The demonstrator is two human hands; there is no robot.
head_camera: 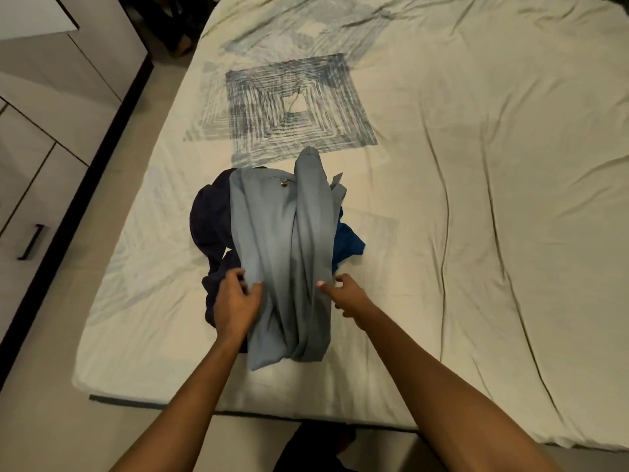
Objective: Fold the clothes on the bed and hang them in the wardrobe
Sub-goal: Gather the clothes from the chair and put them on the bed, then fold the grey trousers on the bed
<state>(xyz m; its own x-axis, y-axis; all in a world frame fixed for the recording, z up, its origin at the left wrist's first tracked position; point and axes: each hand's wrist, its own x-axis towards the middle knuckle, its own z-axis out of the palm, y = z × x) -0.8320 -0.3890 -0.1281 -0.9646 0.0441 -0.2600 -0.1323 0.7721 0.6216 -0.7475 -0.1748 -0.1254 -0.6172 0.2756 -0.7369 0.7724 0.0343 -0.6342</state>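
Note:
A pair of light grey-blue trousers (286,253) lies lengthwise on top of a small pile of clothes on the bed (476,199). Under it show a dark navy garment (211,226) on the left and a bright blue garment (349,247) on the right. My left hand (238,301) pinches the left edge of the grey-blue trousers near their lower half. At the right edge, my right hand (340,291) pinches the fabric between thumb and fingers.
The cream bedsheet carries a blue square print (296,107) beyond the pile. A wardrobe (51,107) with pale doors and a dark handle (32,241) stands to the left, across a strip of floor. The bed's near edge is just in front of my legs.

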